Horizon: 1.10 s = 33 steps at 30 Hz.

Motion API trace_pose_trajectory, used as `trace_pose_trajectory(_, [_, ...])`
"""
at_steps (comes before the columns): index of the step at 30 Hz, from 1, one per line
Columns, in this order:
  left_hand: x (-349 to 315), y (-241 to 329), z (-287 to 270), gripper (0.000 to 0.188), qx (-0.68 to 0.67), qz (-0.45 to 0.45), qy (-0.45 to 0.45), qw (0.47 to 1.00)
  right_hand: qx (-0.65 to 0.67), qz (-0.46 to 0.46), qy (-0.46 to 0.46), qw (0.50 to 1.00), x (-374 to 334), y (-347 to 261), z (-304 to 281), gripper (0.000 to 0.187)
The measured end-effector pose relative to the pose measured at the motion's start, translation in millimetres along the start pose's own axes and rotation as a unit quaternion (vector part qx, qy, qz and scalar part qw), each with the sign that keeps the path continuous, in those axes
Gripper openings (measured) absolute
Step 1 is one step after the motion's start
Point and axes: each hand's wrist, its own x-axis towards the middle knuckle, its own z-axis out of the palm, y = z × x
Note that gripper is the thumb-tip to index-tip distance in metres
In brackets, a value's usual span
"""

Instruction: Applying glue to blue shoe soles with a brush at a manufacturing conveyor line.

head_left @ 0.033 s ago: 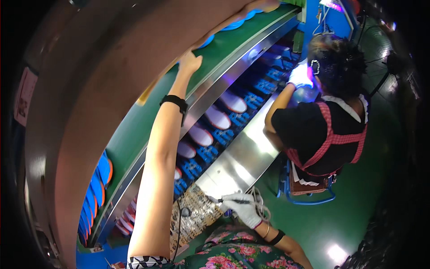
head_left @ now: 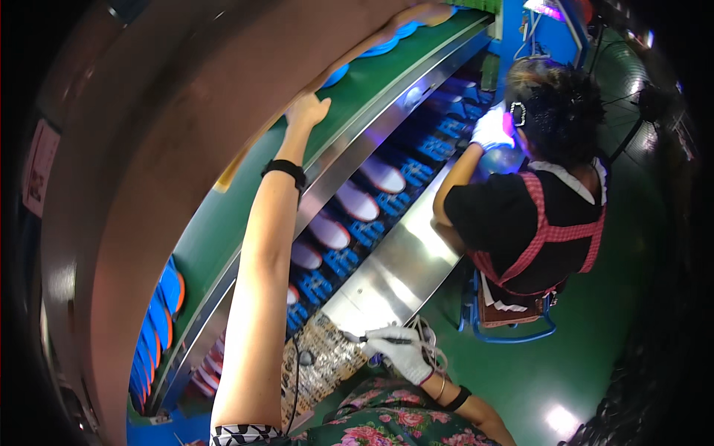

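Green belt [head_left: 370, 80] beneath left hand [head_left: 306, 111], whose grip I can't tell.
Right hand [head_left: 404, 354] pinches slim tool [head_left: 394, 340], best held steady.

Slim dark tool [head_left: 398, 341]: gripped in the gloved right hand [head_left: 407, 360], tip toward nine o'clock. Rounded blue piece [head_left: 337, 75]: partly hidden, on green belt [head_left: 364, 85], one o'clock from left hand [head_left: 306, 111], just apart.
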Motion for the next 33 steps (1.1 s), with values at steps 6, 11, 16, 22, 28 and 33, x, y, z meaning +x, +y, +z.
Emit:
trace_pose_trajectory(6, [57, 8, 17, 0.102, 0.076, 0.007, -0.092, 0.993, 0.029, 0.019, 0.022, 0.999, -1, 18, -16, 0.016])
trace_pose_trajectory(11, [84, -5, 24, 0.083, 0.127, 0.001, 0.0, 0.992, -0.117, -0.094, -0.015, 0.989, 14, 30, -24, 0.017])
trace_pose_trajectory(16, [36, -55, 15, 0.066, 0.153, 0.092, 0.054, 0.982, -0.02, -0.028, -0.012, 0.999, 16, 22, -16, 0.018])
trace_pose_trajectory(22, [-95, -133, -36, 0.066, 0.078, 0.185, 0.108, 0.974, -0.026, -0.024, -0.062, 0.997, 26, 16, 13, 0.023])
trace_pose_trajectory(28, [-232, -188, -97, 0.068, 0.109, 0.06, -0.017, 0.992, -0.012, -0.019, -0.068, 0.997, 25, 16, 46, 0.021])
trace_pose_trajectory(33, [-282, -227, -102, 0.071, 0.038, 0.053, 0.116, 0.991, -0.007, 0.001, -0.054, 0.999, 18, 16, 67, 0.015])
